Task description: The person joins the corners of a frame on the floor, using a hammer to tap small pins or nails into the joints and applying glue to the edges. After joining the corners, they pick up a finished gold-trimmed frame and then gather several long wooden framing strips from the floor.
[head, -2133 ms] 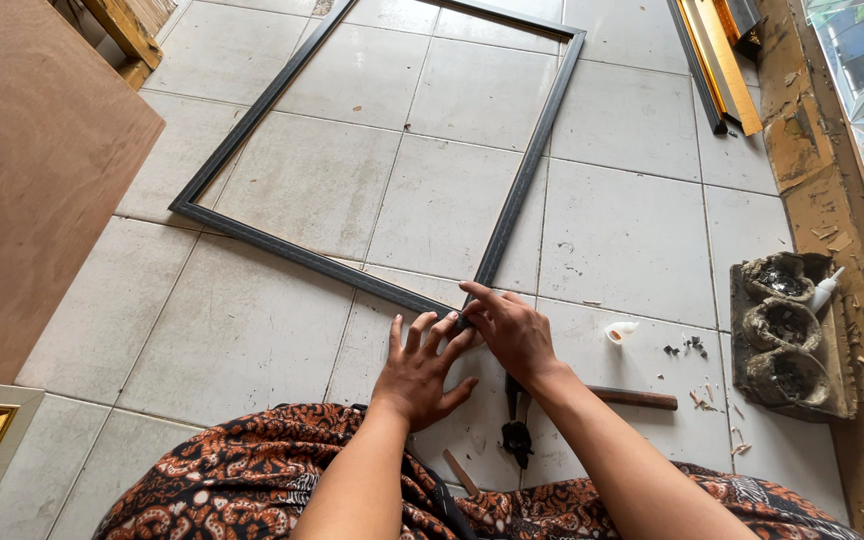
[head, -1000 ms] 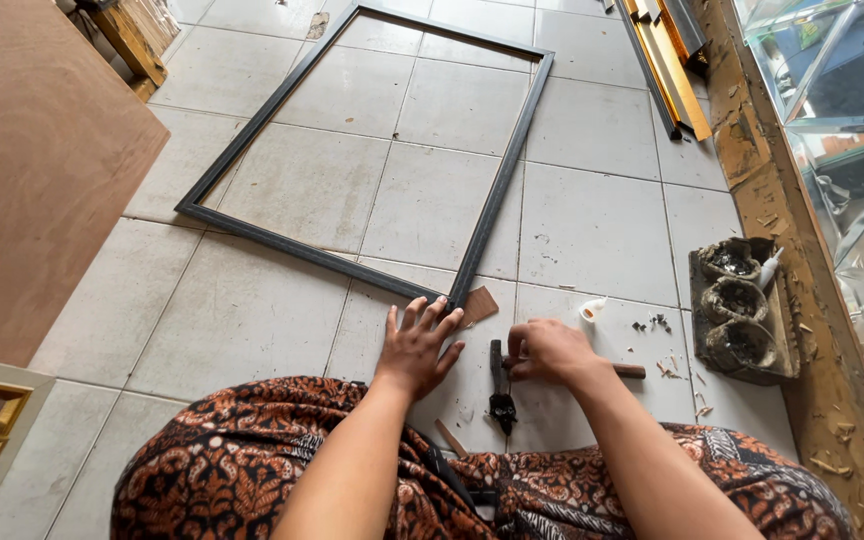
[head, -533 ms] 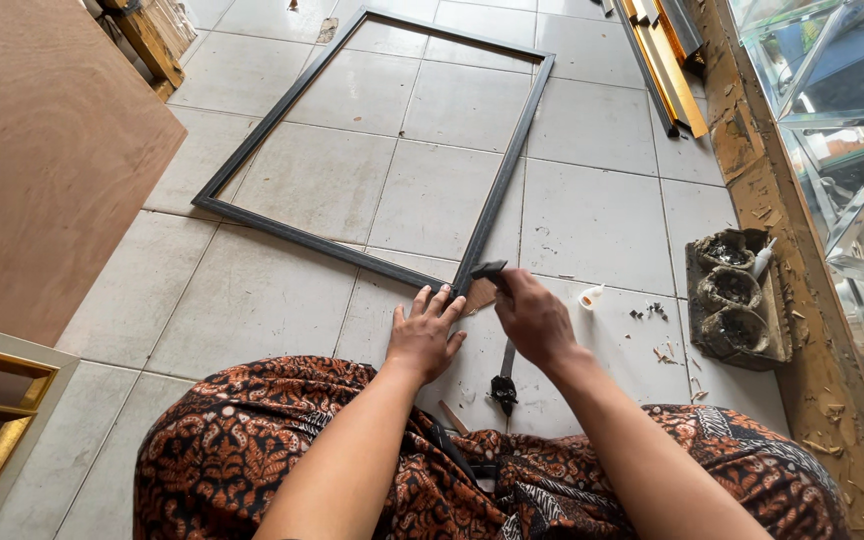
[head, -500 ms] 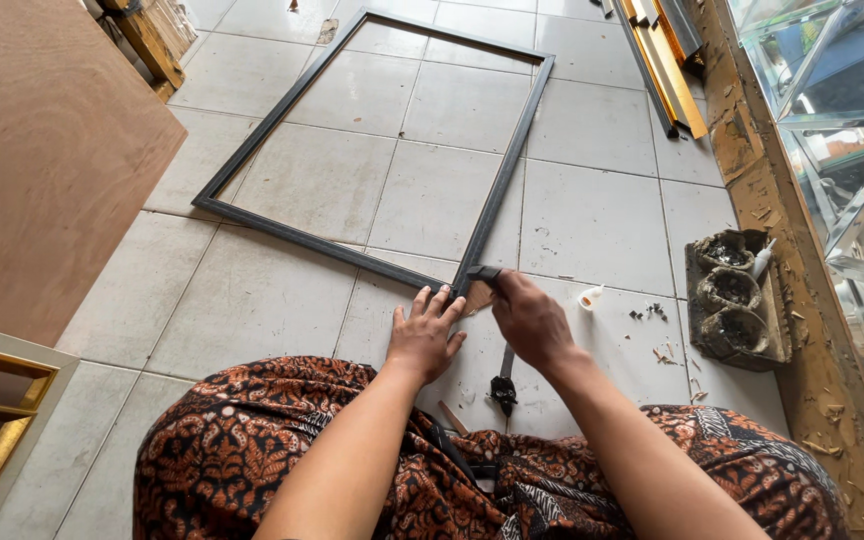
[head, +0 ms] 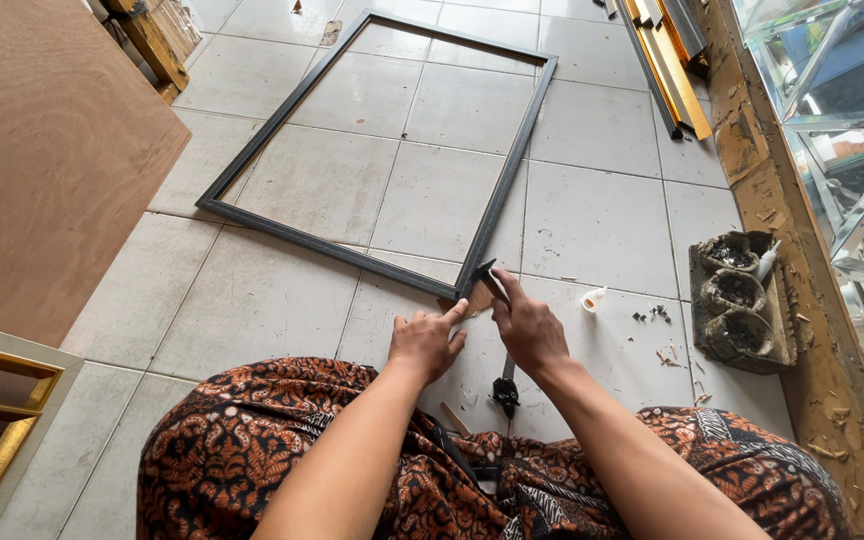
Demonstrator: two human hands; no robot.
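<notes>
Pale glazed tiles [head: 592, 215] carry your thin black rectangular frame [head: 497, 205]. Your left hand [head: 426, 343] presses flat beside its near corner; your right hand [head: 529, 328] pinches a small dark tool [head: 485, 274] there.

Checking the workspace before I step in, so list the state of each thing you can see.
Black frame: flat on the tiled floor, near corner raised on a wooden scrap.
Left hand: open, fingertips by that corner.
Right hand: grip on a small dark piece at the corner.
Glue bottle: lying down.
</notes>
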